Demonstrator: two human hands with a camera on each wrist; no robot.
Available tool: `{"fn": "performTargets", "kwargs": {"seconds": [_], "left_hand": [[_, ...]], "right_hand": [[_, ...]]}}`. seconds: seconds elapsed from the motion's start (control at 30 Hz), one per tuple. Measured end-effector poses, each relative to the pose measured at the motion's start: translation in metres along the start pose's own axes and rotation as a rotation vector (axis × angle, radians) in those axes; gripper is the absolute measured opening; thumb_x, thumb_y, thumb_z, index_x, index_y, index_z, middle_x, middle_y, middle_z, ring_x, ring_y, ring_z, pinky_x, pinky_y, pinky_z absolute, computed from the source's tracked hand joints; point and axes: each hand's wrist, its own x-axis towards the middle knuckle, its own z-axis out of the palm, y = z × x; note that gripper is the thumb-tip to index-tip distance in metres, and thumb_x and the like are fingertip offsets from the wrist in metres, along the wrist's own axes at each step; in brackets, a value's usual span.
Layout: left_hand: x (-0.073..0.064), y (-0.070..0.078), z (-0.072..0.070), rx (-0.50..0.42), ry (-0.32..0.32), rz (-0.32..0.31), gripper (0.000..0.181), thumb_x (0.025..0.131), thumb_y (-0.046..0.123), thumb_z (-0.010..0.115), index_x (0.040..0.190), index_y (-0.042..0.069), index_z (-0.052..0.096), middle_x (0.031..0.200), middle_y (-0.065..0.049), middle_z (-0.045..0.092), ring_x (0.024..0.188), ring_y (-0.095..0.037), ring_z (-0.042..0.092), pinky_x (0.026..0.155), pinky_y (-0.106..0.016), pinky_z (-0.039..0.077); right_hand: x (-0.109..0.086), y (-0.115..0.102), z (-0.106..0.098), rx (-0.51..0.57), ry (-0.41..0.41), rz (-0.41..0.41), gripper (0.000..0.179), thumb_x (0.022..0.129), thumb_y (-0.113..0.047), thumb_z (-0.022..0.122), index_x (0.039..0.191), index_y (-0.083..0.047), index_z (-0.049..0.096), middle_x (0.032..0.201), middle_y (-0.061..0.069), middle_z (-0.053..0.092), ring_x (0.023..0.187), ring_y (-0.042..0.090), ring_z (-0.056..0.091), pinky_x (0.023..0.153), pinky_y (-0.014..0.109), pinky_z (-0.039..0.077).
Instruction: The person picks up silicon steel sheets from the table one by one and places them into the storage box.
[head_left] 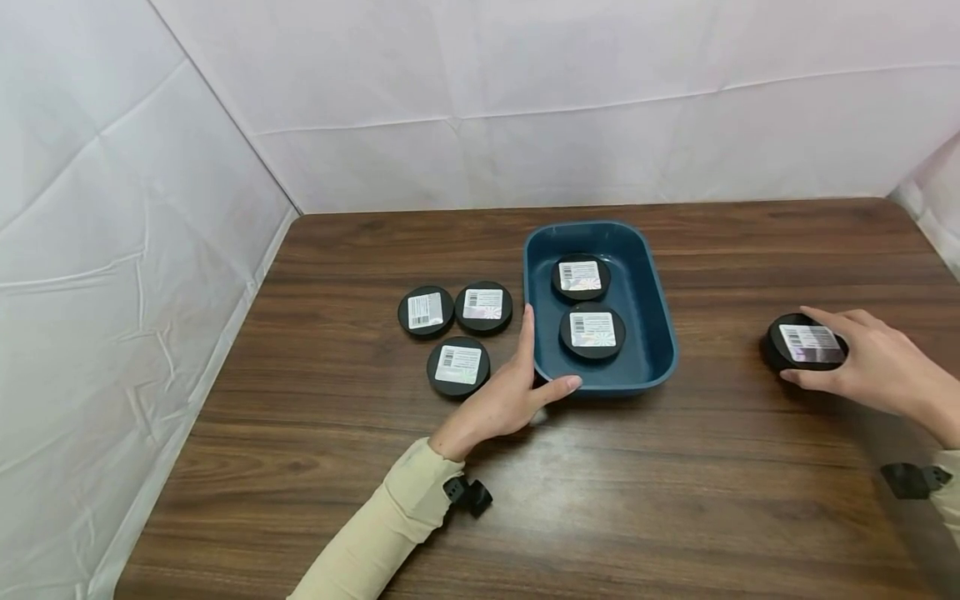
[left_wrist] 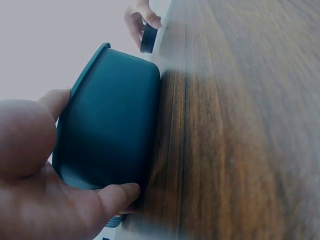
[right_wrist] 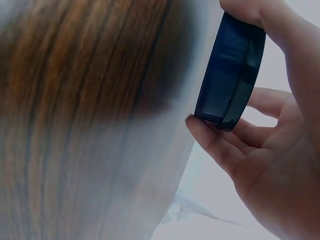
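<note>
at right, the right hand grips a black disc.

2 arms well apart; left fingers straight, right fingers curled.

A plain, deep blue tray. Black discs wear white labels with dark barcodes. The brown table has darker, streaky wood grain. Cloth: white; sleeves: pale yellow.
</note>
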Motion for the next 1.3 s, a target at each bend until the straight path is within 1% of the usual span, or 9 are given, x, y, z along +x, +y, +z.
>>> {"fn": "performTargets", "kwargs": {"seconds": [0.07,0.33,0.53,0.67,0.8,1.1,1.17,1.3], "left_hand": [[0.0,0.0,0.0,0.0,0.002,0.001,0.107,0.098,0.052,0.059,0.155,0.031,-0.029,0.17,-0.002,-0.002,0.154,-0.019,0.019,0.124,-0.044,0.024],[0.001,-0.001,0.0,-0.007,0.001,0.023,0.107,0.098,0.05,0.059,0.155,0.03,-0.029,0.171,-0.004,-0.003,0.155,-0.019,0.017,0.124,-0.043,0.024],[0.001,-0.001,0.001,-0.011,-0.002,0.017,0.107,0.098,0.05,0.059,0.154,0.031,-0.029,0.17,-0.001,-0.004,0.155,-0.017,0.017,0.125,-0.042,0.023],[0.0,-0.001,0.001,-0.007,0.0,0.016,0.107,0.098,0.05,0.059,0.154,0.032,-0.029,0.17,-0.002,-0.003,0.154,-0.018,0.019,0.124,-0.042,0.024],[0.0,-0.001,0.001,-0.005,0.003,0.015,0.107,0.098,0.051,0.059,0.154,0.033,-0.03,0.17,-0.003,-0.002,0.154,-0.02,0.02,0.124,-0.043,0.025],[0.0,0.001,0.001,-0.007,0.0,0.015,0.106,0.098,0.05,0.059,0.153,0.035,-0.031,0.171,-0.003,-0.002,0.155,-0.019,0.018,0.124,-0.043,0.024],[0.0,0.001,0.001,-0.007,0.001,0.015,0.106,0.098,0.049,0.059,0.153,0.034,-0.03,0.171,-0.004,-0.001,0.155,-0.019,0.018,0.125,-0.043,0.023],[0.0,0.001,0.001,-0.007,0.001,0.016,0.107,0.098,0.049,0.06,0.154,0.033,-0.03,0.171,-0.004,-0.001,0.155,-0.019,0.018,0.125,-0.043,0.023]], "right_hand": [[0.0,-0.002,0.0,-0.001,-0.002,0.001,0.099,0.08,-0.037,0.084,0.151,0.008,0.031,0.129,0.046,0.038,0.107,0.061,0.046,0.081,0.071,0.042],[-0.003,-0.007,0.001,0.008,0.024,-0.026,0.098,0.077,-0.038,0.086,0.149,0.007,0.035,0.128,0.044,0.04,0.104,0.06,0.049,0.076,0.069,0.044],[-0.003,-0.008,0.0,0.04,0.06,-0.053,0.097,0.076,-0.041,0.086,0.148,0.004,0.039,0.126,0.042,0.044,0.105,0.058,0.049,0.076,0.069,0.042],[-0.004,-0.01,0.0,0.041,0.055,-0.049,0.097,0.076,-0.042,0.086,0.148,0.004,0.039,0.127,0.042,0.043,0.106,0.058,0.048,0.077,0.07,0.042],[-0.003,-0.013,0.001,0.037,0.044,-0.041,0.096,0.076,-0.038,0.087,0.148,0.004,0.039,0.128,0.043,0.041,0.109,0.059,0.044,0.079,0.07,0.041],[-0.006,-0.02,0.001,0.045,0.042,-0.02,0.096,0.076,-0.037,0.086,0.147,0.004,0.037,0.129,0.043,0.04,0.112,0.057,0.041,0.08,0.071,0.041],[-0.006,-0.021,0.001,0.048,0.044,-0.015,0.096,0.076,-0.037,0.086,0.147,0.005,0.037,0.129,0.043,0.039,0.112,0.057,0.041,0.08,0.071,0.041],[-0.005,-0.025,0.001,0.067,0.065,-0.033,0.095,0.074,-0.038,0.086,0.146,0.004,0.04,0.128,0.042,0.041,0.113,0.056,0.041,0.08,0.071,0.041]]}}
